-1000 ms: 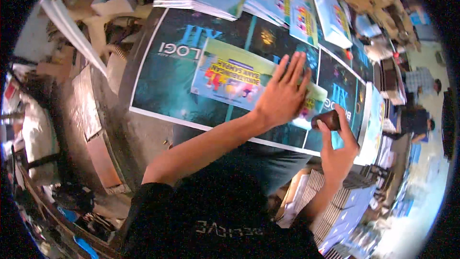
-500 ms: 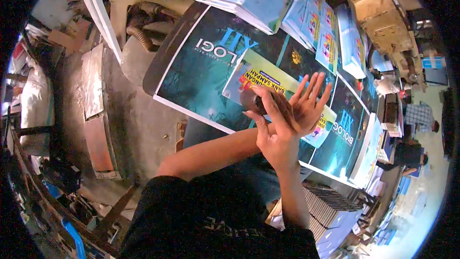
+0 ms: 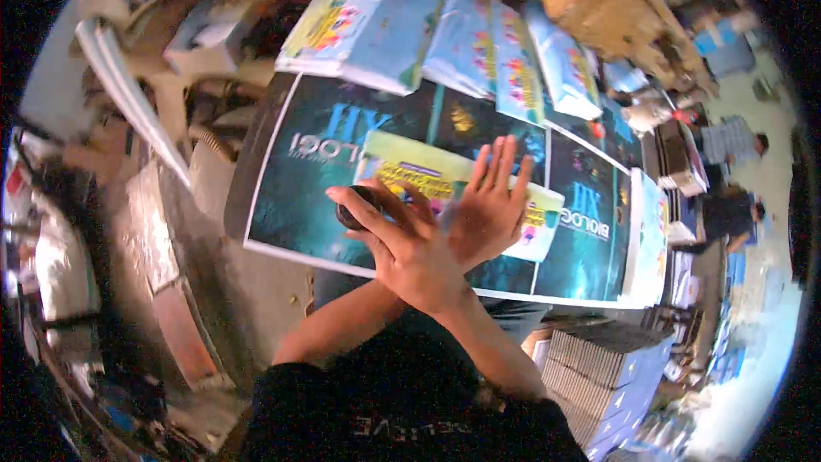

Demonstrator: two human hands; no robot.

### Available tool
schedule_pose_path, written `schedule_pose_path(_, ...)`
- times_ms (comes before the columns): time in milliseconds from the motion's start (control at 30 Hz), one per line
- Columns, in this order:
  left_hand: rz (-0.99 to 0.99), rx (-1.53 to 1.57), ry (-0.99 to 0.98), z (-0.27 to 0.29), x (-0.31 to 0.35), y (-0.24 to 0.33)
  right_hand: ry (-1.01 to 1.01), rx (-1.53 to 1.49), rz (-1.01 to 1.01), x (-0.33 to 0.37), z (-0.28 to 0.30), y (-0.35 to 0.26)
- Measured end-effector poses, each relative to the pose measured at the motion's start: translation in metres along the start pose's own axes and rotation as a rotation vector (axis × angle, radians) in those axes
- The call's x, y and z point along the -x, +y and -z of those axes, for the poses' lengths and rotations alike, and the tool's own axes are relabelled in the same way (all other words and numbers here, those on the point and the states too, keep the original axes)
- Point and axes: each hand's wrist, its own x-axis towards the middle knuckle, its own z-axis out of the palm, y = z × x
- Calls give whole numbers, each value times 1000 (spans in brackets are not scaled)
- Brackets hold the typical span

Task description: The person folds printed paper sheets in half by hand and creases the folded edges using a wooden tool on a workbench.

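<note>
The large dark teal sheet (image 3: 299,197) is glossy printed paper, smooth enough to catch light. The yellow and white sheet (image 3: 402,173) on it looks like thinner, smooth paper. The small black object (image 3: 349,216) appears hard and slightly shiny. The stacked booklets (image 3: 368,26) have glossy paper covers. The sleeve (image 3: 402,415) is matt black cloth.

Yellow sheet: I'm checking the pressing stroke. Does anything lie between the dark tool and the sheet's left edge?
Nothing visible does. The dark tool in the right hand is already at that edge of the yellow sheet; the left hand lies flat further right.
</note>
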Motion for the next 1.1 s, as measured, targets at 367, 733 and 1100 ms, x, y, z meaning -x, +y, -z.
schedule_pose_path(367, -316, 298, -114, 21, 3, -8, 757, 45, -641, 74, 143, 119)
schedule_pose_path(733, -381, 179, -273, 114, 40, 16, 853, 312, -616, 115, 140, 135)
schedule_pose_path(1100, 561, 657, -61, 150, 87, -1, 9, 68, -734, 127, 83, 115)
